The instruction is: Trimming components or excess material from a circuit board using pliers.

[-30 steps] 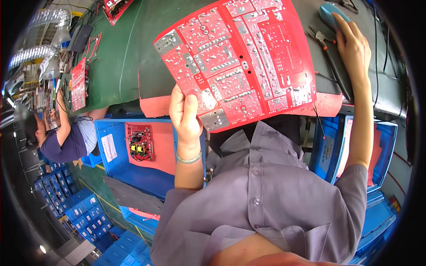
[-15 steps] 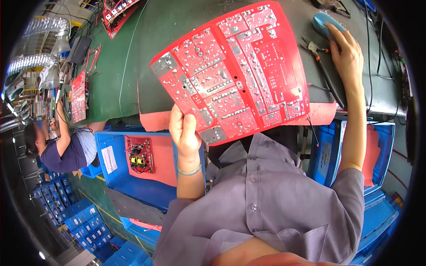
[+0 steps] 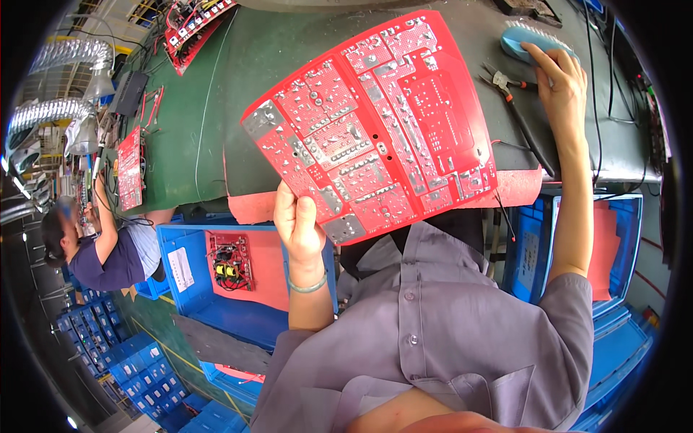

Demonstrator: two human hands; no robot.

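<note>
A large red circuit board tilts over the bench edge, its soldered side facing up. My left hand grips it by its near left corner, thumb on top and fingers hidden beneath. At the far right, my right hand holds a blue brush, whose white bristles show along its far side. A pair of black-handled cutters with orange near the jaws lies between the board and my right forearm.
On the green bench mat stand other red boards. A pink foam strip lines the bench edge. Below left, a blue bin holds a populated red board. Another person works at left. Cables run down the right side.
The brush in my right hand has turned so that its bristles now show, and moved slightly left. The circuit board has shifted a little left and toward me.
</note>
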